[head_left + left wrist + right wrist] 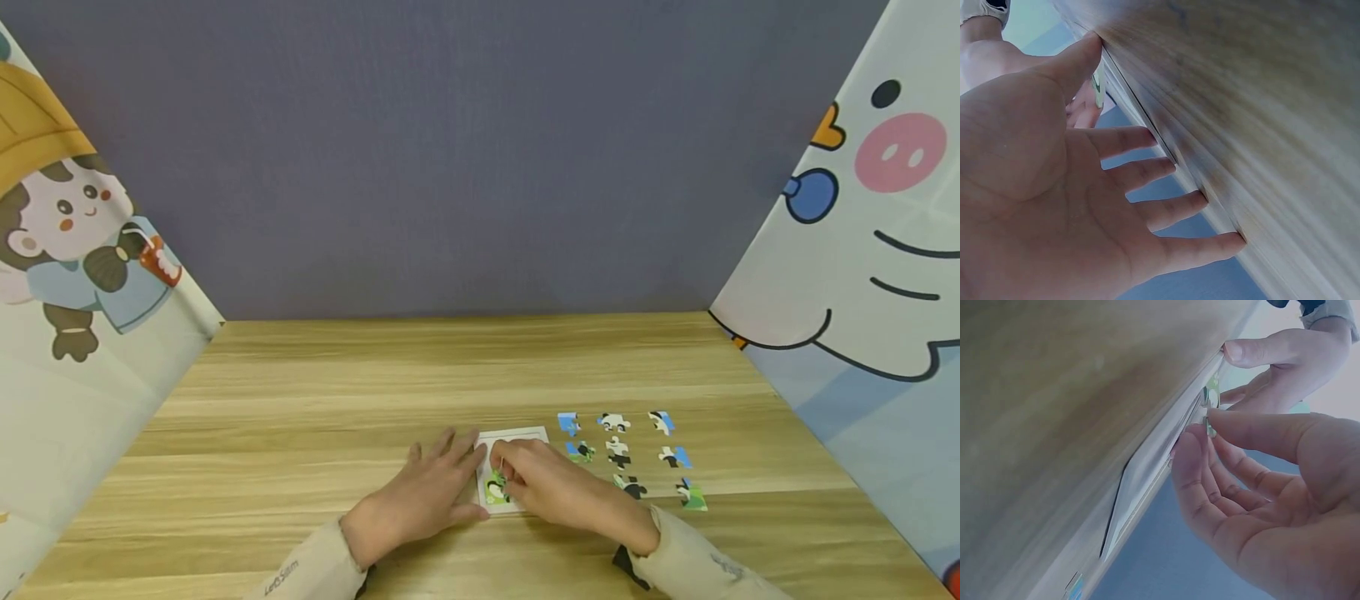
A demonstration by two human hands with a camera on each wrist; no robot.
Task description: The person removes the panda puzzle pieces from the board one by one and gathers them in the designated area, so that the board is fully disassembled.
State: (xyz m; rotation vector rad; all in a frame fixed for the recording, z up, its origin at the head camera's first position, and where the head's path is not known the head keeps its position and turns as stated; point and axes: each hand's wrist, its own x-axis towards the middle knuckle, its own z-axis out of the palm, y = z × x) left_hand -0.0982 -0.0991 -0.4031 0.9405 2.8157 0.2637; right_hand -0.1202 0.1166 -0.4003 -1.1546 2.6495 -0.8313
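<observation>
A small white puzzle frame (517,432) lies flat on the table. My left hand (429,490), fingers spread and straight, rests along its left edge; in the left wrist view those fingertips (1196,199) touch down by the rim. My right hand (546,482) is over the frame, its thumb and forefinger pinching a small green and white puzzle piece (1211,428). Green and white puzzle artwork (495,492) shows in the frame's lower left, beside the right fingertips. The right hand covers much of the frame's inside.
Right of the frame, several loose panda puzzle pieces lie spread in rows, among them a panda-face piece (614,422) and a green corner piece (692,495). The wooden table (315,375) meets a grey back panel (465,167) and printed side panels.
</observation>
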